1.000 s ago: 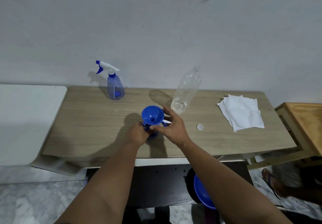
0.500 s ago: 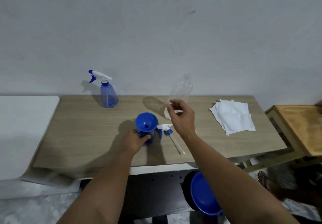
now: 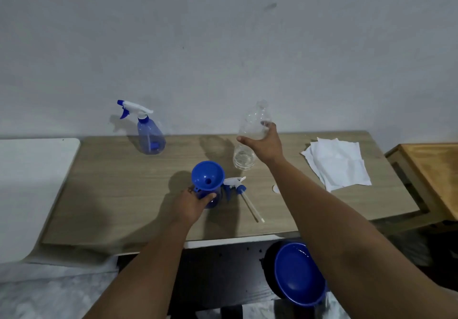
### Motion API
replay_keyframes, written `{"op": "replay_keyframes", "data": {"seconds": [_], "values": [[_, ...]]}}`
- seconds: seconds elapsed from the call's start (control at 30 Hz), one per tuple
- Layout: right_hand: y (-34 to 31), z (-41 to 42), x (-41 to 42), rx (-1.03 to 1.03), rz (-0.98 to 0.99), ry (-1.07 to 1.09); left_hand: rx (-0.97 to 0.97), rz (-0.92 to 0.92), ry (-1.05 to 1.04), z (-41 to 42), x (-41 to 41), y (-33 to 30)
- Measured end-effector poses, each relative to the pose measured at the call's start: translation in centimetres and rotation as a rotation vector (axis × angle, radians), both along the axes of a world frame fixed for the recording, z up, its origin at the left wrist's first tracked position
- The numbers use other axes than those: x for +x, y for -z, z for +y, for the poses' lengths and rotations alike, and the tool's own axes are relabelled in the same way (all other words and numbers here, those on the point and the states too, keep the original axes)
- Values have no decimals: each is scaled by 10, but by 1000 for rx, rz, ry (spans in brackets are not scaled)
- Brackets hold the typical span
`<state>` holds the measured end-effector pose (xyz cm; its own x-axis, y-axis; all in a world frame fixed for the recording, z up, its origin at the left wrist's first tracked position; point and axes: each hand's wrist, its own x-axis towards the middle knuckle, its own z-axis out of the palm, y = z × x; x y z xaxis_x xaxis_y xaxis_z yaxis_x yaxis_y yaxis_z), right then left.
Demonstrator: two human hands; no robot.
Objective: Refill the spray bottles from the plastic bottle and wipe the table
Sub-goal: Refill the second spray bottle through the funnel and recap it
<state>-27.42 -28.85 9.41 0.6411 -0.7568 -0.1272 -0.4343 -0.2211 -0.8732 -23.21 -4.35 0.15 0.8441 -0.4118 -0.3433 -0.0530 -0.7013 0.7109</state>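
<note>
A blue funnel (image 3: pixel 207 175) sits in the neck of a blue spray bottle (image 3: pixel 215 199) near the table's middle. My left hand (image 3: pixel 190 204) grips that bottle's body. Its removed spray head (image 3: pixel 235 185) with a long white tube lies on the wooden table (image 3: pixel 119 189) just to the right. My right hand (image 3: pixel 265 142) wraps around a clear plastic bottle (image 3: pixel 250 132) that stands uncapped with a little water at its bottom. A second blue spray bottle (image 3: pixel 150 135), with its head on, stands at the back left.
A stack of white paper towels (image 3: pixel 339 163) lies at the right end of the table. A small white cap (image 3: pixel 275 188) lies by my right forearm. A blue basin (image 3: pixel 298 273) sits below the table's front edge. A white surface (image 3: pixel 27 184) adjoins on the left, a wooden stool (image 3: pixel 431 175) on the right.
My right hand left the funnel and spray head, reached back and took hold of the clear plastic bottle. My left hand stayed on the bottle under the funnel.
</note>
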Motion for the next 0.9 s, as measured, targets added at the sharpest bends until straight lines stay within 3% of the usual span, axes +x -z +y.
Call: {"op": "replay_keyframes", "data": {"seconds": [0.23, 0.43, 0.63, 0.9], "values": [[-6, 19, -3, -113, -225, 77, 26, -32, 23, -1, 2, 0], [-54, 26, -8, -234, -305, -132, -8, -20, 24, 3, -9, -4], [-75, 34, -21, -230, -68, -486, -71, 32, 2, 13, -16, -9], [-64, 49, -35, -234, 358, -747, 11, 58, -19, 14, -13, -7]]}}
